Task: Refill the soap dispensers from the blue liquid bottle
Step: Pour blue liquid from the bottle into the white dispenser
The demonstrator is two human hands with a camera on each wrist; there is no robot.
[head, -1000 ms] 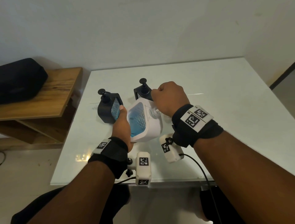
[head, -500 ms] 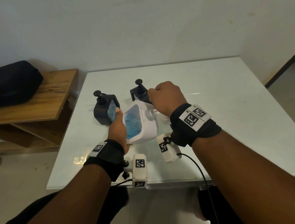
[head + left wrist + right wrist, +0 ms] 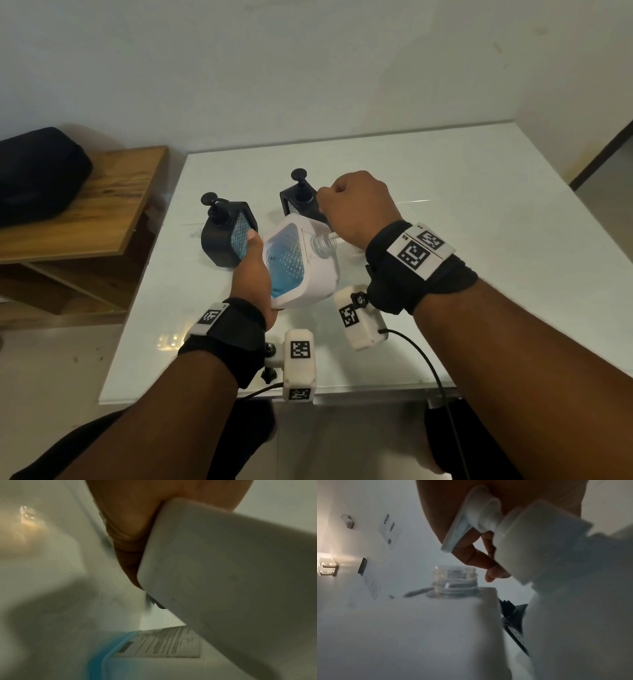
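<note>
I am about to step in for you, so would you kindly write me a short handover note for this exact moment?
Left hand: grips the white dispenser, tilted on the table, blue liquid inside.
Right hand: holds the white pump head, lifted off the dispenser's clear threaded neck; its thin tube seems to be still at the opening.
Two black dispensers stand behind, pumps on.
Done: white dispenser unscrewed.
Left: draw the pump clear, then pour. I cannot tell from these views which container is the refill bottle, so check before pouring.
</note>
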